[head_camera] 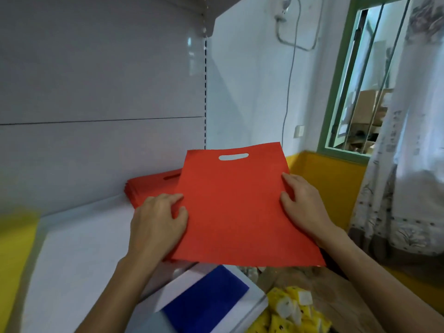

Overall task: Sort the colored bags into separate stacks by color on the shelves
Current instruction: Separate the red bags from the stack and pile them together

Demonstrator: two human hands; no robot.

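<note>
Nearest we note a blue bag [204,301], with yellow patterned packets [295,311] beside it. Left hand [156,222] and right hand [305,207] each pinch a side edge of the red bag [235,207]. It hangs over the red stack [149,188] and hides most of it. The stack lies on a white shelf [79,248]. Far right is a green-framed window [360,92].

I count one red bag [235,207] mid-frame, and two hands in view: one left hand [156,222], one right hand [302,205]. One stack of red bags [149,186] centre left; I can't tell how many it has. One blue bag [204,301] at bottom centre. One yellow strip [14,248] at the left edge.
</note>
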